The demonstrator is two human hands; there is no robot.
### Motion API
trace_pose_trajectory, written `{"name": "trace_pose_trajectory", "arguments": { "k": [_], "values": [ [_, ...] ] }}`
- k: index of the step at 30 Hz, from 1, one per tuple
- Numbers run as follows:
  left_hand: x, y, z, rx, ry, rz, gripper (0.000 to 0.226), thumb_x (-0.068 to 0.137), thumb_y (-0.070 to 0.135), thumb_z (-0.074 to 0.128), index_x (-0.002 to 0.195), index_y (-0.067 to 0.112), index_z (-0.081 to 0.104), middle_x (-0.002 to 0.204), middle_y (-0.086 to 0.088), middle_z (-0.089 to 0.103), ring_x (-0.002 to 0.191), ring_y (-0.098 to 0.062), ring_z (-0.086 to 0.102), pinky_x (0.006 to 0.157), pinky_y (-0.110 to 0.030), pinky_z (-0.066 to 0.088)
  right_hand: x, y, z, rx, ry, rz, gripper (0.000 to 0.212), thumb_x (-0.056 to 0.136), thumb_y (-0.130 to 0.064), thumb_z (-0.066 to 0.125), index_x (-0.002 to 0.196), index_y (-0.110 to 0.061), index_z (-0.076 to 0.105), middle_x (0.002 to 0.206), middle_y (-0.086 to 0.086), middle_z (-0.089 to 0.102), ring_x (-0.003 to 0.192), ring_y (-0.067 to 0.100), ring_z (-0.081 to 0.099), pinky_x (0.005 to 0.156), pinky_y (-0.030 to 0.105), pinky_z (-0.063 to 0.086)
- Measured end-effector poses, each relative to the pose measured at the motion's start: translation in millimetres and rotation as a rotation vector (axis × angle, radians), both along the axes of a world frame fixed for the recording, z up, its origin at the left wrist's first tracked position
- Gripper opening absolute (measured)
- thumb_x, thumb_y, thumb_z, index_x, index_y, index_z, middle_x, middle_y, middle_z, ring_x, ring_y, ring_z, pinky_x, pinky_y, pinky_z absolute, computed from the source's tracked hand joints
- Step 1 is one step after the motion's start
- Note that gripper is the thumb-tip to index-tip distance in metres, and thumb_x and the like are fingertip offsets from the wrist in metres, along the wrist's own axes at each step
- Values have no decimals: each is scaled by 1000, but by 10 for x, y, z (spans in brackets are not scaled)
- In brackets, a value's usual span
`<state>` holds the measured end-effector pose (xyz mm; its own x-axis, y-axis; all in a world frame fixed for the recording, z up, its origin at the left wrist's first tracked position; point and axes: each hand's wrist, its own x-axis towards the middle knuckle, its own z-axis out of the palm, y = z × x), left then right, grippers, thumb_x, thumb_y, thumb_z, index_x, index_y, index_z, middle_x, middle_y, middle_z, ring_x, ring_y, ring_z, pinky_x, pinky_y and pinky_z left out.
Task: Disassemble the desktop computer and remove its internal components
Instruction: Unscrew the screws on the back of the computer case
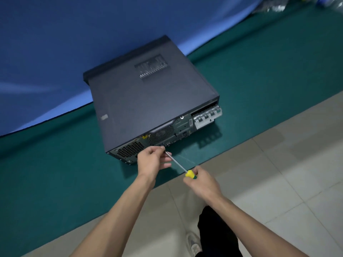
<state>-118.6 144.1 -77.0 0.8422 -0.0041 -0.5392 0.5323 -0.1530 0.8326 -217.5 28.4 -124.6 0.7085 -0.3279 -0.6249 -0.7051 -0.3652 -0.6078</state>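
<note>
A: Nearest us, what are the hands doing?

B: The right hand [201,179] grips the yellow handle of the screwdriver [182,168]. The left hand [153,161] pinches its metal shaft near the tip, steadying it at the rear panel [148,140] of the desktop computer [148,93].

A: And the computer itself?

B: It lies flat on the green mat [55,164] on the floor, rear facing us, lid still on, blue backdrop [74,34] behind.

A: How will it handle?

B: I'd judge it heavy and rigid, a steel case with smooth painted panels. The silver card bracket [207,116] and vent grilles look sharp-edged. Best held by the long side edges, not the bracket.

A: Any writing?

B: A pale sticker [104,117] on the lid, too blurred to read. No brand legible.
</note>
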Motion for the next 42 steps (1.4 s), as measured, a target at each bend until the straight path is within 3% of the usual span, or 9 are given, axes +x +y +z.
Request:
{"name": "trace_pose_trajectory", "arguments": {
  "k": [5, 10, 13, 17, 21, 28, 35, 39, 42],
  "values": [
    [-98, -34, 551, -187, -118, 70, 16, 93, 4, 51, 79, 4, 59, 70, -14, 67, 53, -17, 66, 50, -29, 56, 84, -113, 457, -145, -108, 51, 26, 75, -34, 60, 61, -18, 45, 56, -6, 52, 63, 22, 52, 51, 28, 33],
    [-155, -79, 978, -230, -245, -58, 16, 94, 7, 52, 80, 4, 60, 66, -10, 68, 56, -19, 67, 49, -28, 55, 88, -269, 947, -9, -320, -126, 30, 76, -17, 59, 56, -18, 37, 49, -1, 40, 52, 21, 41, 54, 30, 35],
    [-187, -192, 1113, -19, -393, -260, 14, 92, 10, 54, 80, 10, 61, 69, -8, 69, 58, -18, 65, 51, -29, 53, 131, -390, 1252, 119, -452, -177, 22, 82, -20, 65, 65, -14, 52, 45, -3, 42, 42, 17, 38, 47, 26, 35],
    [-104, -365, 1196, 524, -813, -586, 13, 90, 26, 57, 87, 16, 65, 78, 2, 69, 74, -18, 63, 68, -32, 51, 251, -568, 1548, 262, -555, -215, 21, 86, -24, 66, 67, -15, 61, 41, -1, 44, 34, 15, 39, 40, 21, 35],
    [108, -642, 1227, 674, -996, -725, 16, 92, 29, 54, 97, 16, 63, 87, -2, 70, 81, -23, 62, 71, -36, 49, 472, -827, 1597, 316, -546, -238, 20, 86, -22, 67, 69, -13, 64, 43, -3, 46, 35, 14, 39, 40, 23, 35],
    [664, -1278, 1126, 770, -1051, -868, 21, 94, 31, 52, 96, 15, 65, 86, -4, 70, 79, -27, 61, 66, -34, 46, 1029, -1465, 1402, 423, -501, -278, 8, 89, -12, 64, 84, -7, 67, 46, -4, 51, 34, 11, 42, 39, 21, 38],
    [1213, -1710, 965, 896, -1005, -930, 24, 95, 36, 48, 101, 21, 65, 92, 1, 70, 86, -24, 62, 73, -36, 48, 1632, -1991, 1190, 450, -430, -211, 14, 88, -11, 63, 74, -12, 67, 47, -4, 53, 37, 11, 43, 42, 21, 38],
    [1469, -1843, 819, 902, -954, -993, 22, 90, 18, 47, 107, 20, 61, 98, 2, 66, 89, -25, 60, 70, -35, 46, 1892, -2124, 956, 466, -376, -268, 11, 86, -11, 65, 76, -11, 68, 45, -6, 50, 37, 10, 43, 42, 21, 39],
    [1609, -1812, 609, 949, -841, -840, 15, 88, 14, 44, 98, 14, 54, 99, -1, 58, 88, -24, 55, 72, -33, 41, 2000, -2224, 729, 435, -358, -355, 11, 84, -8, 67, 74, -10, 68, 45, -4, 45, 35, 8, 41, 38, 17, 37]
  ]
}}
